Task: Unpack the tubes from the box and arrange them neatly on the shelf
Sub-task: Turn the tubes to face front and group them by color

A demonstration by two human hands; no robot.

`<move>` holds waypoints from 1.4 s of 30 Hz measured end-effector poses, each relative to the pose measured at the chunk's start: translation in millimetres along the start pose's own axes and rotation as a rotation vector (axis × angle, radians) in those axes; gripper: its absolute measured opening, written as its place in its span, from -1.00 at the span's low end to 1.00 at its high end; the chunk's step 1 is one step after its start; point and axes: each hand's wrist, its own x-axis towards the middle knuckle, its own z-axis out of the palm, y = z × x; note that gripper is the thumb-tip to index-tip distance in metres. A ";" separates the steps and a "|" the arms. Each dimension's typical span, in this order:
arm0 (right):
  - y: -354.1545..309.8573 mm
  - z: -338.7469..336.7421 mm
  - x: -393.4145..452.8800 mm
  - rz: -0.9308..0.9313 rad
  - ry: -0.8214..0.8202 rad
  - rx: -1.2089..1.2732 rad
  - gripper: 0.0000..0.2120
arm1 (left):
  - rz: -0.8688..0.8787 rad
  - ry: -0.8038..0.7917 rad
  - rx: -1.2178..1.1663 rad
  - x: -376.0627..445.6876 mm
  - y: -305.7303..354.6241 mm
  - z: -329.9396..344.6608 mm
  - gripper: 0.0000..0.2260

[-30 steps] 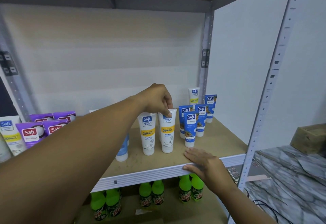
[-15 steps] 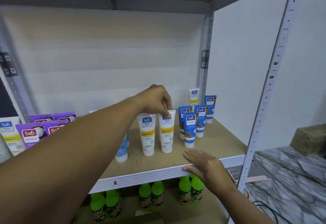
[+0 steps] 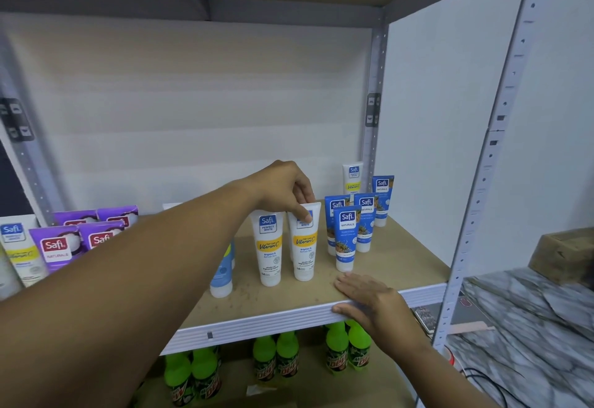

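My left hand [image 3: 284,187] reaches across the shelf [image 3: 395,266] and pinches the top of a white Vitamin C tube [image 3: 304,247] that stands upright. A second white Vitamin C tube [image 3: 269,247] stands right beside it on the left. Several blue Naturals tubes [image 3: 347,237] stand in a cluster to the right, with another white tube [image 3: 352,179] behind them. My right hand [image 3: 369,298] lies flat on the shelf's front edge, holding nothing. A light blue tube [image 3: 221,276] is partly hidden behind my left forearm. No box is in view.
Purple Safi boxes [image 3: 58,247] and a white carton [image 3: 19,247] stand at the left of the shelf. Green bottles [image 3: 276,356] fill the shelf below. A metal upright [image 3: 475,214] bounds the right side; beyond it are a marble surface [image 3: 530,317] and a wooden block [image 3: 565,253].
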 end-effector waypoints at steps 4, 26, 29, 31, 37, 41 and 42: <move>1.2 0.9 -0.7 -0.013 0.008 0.009 -0.46 | 0.015 0.004 0.041 0.1 -0.9 1.6 -0.76; -2.9 -2.6 1.0 0.016 -0.036 0.003 -0.49 | -0.008 -0.009 0.037 1.9 -4.6 2.5 -0.73; -3.0 -3.1 1.1 0.015 -0.041 -0.009 -0.48 | -0.008 -0.006 0.036 1.8 -4.3 2.3 -0.74; -3.7 -4.2 0.7 0.017 -0.044 -0.011 -0.46 | -0.007 -0.002 0.035 1.7 -4.2 2.4 -0.74; -6.9 -8.2 2.0 0.020 -0.060 0.022 -0.45 | 0.007 -0.005 0.028 0.7 -4.3 2.0 -0.76; -16.7 -24.9 2.5 -0.029 -0.024 0.016 -0.56 | 0.038 0.021 -0.027 -0.1 0.1 -2.1 -0.78; -20.2 -32.4 4.2 -0.056 0.018 0.005 -0.63 | 0.048 0.043 -0.036 0.4 2.0 -4.5 -0.80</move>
